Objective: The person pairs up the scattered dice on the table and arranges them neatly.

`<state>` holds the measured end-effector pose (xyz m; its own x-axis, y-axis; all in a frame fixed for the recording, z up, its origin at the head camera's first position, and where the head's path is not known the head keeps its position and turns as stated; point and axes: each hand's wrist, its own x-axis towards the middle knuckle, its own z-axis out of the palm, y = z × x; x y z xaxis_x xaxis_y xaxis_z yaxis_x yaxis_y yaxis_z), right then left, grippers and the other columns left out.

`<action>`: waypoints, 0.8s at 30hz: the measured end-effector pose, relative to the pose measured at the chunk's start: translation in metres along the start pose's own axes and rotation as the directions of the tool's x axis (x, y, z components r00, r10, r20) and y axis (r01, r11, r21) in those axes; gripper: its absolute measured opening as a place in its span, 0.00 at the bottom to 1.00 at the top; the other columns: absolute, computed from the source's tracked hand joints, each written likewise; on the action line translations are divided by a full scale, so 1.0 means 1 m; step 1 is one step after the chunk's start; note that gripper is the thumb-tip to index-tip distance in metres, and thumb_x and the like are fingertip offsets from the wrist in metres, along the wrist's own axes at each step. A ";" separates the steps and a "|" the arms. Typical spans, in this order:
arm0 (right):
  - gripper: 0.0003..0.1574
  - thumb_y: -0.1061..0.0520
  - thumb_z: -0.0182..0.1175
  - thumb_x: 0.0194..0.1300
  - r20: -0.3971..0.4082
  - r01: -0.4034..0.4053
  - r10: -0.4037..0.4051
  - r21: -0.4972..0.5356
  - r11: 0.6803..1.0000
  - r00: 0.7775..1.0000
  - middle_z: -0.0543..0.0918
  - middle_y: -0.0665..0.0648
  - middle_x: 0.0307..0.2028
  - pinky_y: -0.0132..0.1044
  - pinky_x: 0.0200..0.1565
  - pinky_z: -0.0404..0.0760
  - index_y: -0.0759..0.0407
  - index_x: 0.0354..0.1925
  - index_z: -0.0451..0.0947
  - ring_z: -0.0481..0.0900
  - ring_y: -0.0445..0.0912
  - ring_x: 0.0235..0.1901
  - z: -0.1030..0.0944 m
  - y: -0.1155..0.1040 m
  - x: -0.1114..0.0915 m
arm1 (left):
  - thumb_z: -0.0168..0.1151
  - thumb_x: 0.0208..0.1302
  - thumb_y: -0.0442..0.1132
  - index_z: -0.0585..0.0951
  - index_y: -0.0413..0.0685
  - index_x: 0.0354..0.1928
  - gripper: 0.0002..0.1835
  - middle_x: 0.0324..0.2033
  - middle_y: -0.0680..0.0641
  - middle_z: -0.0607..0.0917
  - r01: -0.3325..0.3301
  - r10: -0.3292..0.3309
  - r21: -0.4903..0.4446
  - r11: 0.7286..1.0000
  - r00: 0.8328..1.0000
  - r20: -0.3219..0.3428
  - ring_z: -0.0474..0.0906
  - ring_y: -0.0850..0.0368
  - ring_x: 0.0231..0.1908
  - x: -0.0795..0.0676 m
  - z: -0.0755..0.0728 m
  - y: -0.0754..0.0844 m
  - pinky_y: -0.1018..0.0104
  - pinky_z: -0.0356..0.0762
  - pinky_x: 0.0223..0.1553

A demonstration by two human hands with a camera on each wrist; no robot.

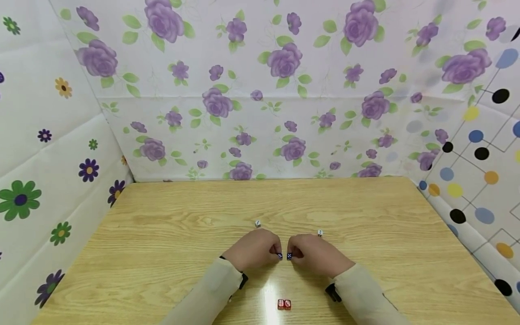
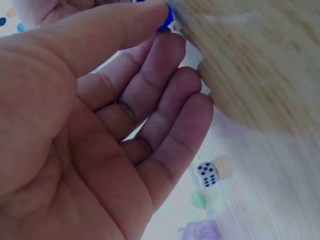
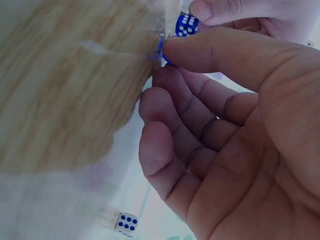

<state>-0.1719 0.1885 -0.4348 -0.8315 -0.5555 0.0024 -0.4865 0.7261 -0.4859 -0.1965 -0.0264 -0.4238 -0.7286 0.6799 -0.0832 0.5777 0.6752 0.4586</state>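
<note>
My left hand [image 1: 257, 250] pinches a blue die [image 1: 280, 256] with white pips between thumb and fingertips, low over the table. Facing it across a narrow gap, my right hand [image 1: 316, 253] pinches a second blue die [image 1: 289, 256] the same way. Thumb and fingers hide most of that second die [image 3: 164, 51] in the right wrist view, where the left hand's die [image 3: 186, 25] shows its pips. Beyond the left hand lies a white die [image 1: 257, 223] with dark pips; another white die [image 1: 320, 233] lies just past the right hand.
Two red dice [image 1: 280, 304] [image 1: 287, 304] sit side by side near the front of the wooden table [image 1: 183, 216], between the forearms. A floral cloth [image 1: 260, 126] hangs behind the table, with patterned cloths along its left and right sides.
</note>
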 end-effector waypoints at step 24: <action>0.10 0.62 0.69 0.66 0.010 0.000 0.000 -0.031 1.000 1.000 0.73 0.41 0.26 0.34 0.32 0.71 0.48 0.33 0.79 0.68 0.36 0.26 0.002 -0.003 0.000 | 0.72 0.65 0.37 0.86 0.56 0.28 0.08 0.24 0.63 0.80 0.033 -0.033 -0.001 0.999 0.999 0.004 0.72 0.68 0.25 -0.002 -0.001 0.006 0.72 0.74 0.33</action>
<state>-0.1705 0.1856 -0.4352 -0.8287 -0.5596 -0.0068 -0.4947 0.7381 -0.4588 -0.1920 -0.0235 -0.4201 -0.7459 0.6582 -0.1020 0.5526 0.6970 0.4568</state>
